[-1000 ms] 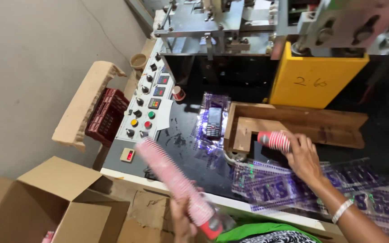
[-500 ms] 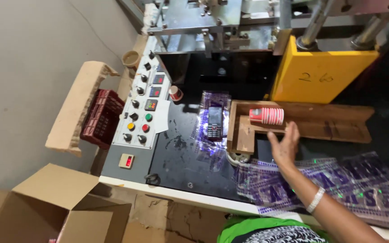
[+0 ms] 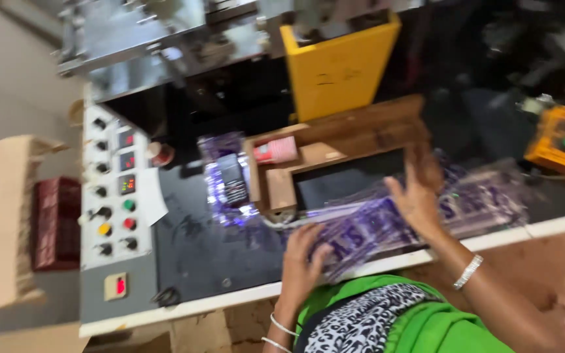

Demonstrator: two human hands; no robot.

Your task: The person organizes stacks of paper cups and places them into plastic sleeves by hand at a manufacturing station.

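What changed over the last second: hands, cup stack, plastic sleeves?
The right hand left the red cups in the wooden tray and dropped onto the purple printed plastic sleeves. The left hand, which held a long cup stack, now rests on the sleeves, stack gone. The control panel is unchanged.

Your right hand (image 3: 420,196) off the red cup stack (image 3: 276,150), now on the purple printed sheets (image 3: 387,225), your left hand (image 3: 302,261) joining it, long stack gone.

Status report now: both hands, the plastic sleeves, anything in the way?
Left hand and right hand open, flat on the purple printed plastic sleeves. Sleeves lie at the table edge. Wooden tray with red cups just behind.
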